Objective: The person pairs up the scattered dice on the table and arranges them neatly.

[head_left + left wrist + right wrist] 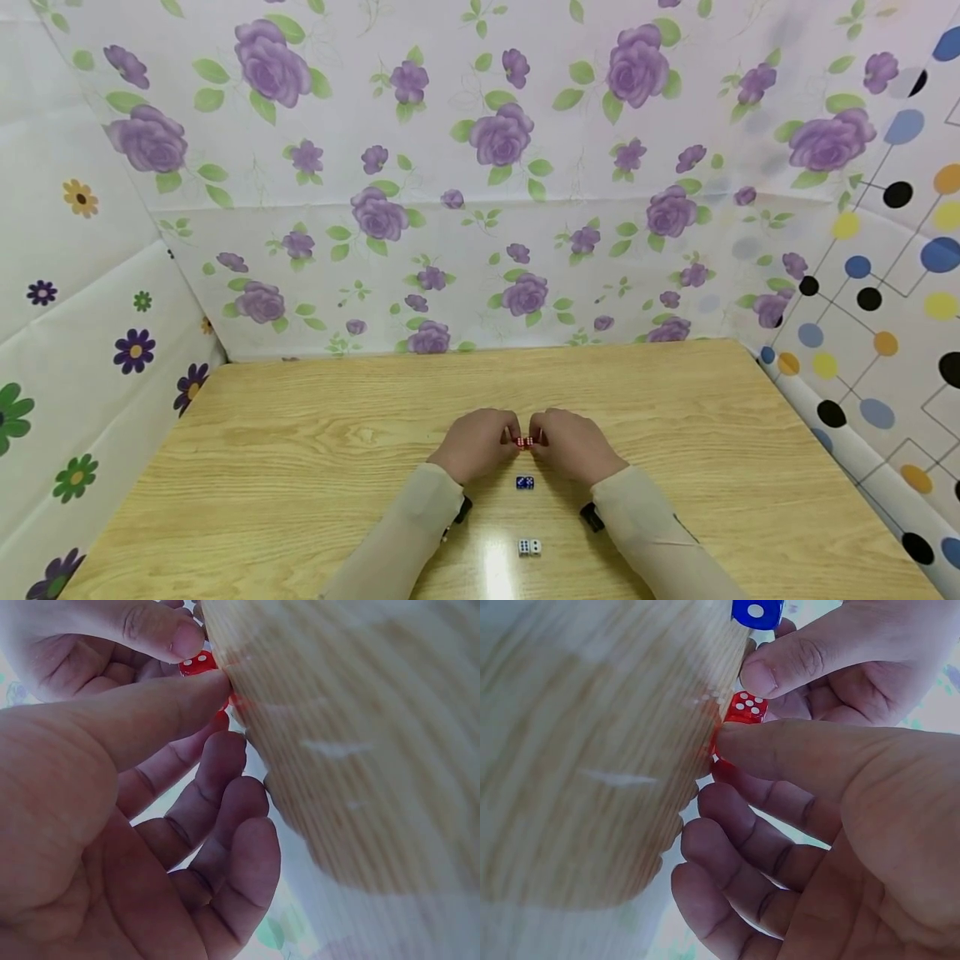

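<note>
Two red dice with white pips stand side by side on the wooden table (360, 500). My left hand (474, 443) pinches the left red die (521, 442) between thumb and index finger. From the other side my right hand (576, 446) pinches the right red die (529, 442) the same way. In the wrist views the thumbs hide much of both dice. The other fingers of each hand curl loosely behind, close to the tabletop. Just nearer to me than the hands, a pair of blue dice (525, 482) sits between my forearms.
A pair of white dice (529, 547) lies closer to the front, in line with the blue and red pairs. Behind the table hangs a white cloth with purple roses (442, 212). Patterned cloths also line the left (90, 292) and right (862, 333) sides.
</note>
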A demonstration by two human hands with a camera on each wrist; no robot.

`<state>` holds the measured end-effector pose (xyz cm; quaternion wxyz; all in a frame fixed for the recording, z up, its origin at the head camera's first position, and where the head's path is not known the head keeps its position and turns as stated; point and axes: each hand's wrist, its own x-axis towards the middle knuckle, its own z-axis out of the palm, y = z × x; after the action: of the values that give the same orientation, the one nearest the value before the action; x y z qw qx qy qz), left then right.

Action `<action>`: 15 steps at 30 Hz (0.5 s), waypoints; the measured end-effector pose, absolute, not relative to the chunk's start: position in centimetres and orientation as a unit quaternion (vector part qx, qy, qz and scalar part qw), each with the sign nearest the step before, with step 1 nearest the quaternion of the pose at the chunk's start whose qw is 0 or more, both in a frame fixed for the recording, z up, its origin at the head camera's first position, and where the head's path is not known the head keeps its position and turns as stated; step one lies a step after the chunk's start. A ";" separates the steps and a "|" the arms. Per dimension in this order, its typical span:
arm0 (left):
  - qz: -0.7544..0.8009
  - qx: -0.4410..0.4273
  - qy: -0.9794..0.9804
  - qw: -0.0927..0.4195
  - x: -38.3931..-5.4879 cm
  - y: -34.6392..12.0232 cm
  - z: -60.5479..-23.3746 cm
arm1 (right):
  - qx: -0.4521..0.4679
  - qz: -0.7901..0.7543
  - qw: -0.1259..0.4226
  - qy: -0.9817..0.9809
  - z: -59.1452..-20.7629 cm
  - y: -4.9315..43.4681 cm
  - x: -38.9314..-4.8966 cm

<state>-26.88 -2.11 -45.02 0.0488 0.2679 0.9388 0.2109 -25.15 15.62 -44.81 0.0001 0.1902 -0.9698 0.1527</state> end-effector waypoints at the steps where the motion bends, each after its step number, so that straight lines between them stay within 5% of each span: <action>1: 0.211 0.268 0.939 0.049 -26.9 -2.1 -45.0 | 0.190 0.154 0.000 -0.970 -44.8 15.6 -25.1; 15: 0.209 0.266 0.940 0.053 -27.0 -2.0 -44.9 | 0.187 0.154 -0.007 -0.970 -44.7 15.5 -25.2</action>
<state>-27.00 -2.04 -44.94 0.0529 0.2658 0.9396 0.2091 -25.21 15.53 -44.74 -0.0066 0.1873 -0.9701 0.1542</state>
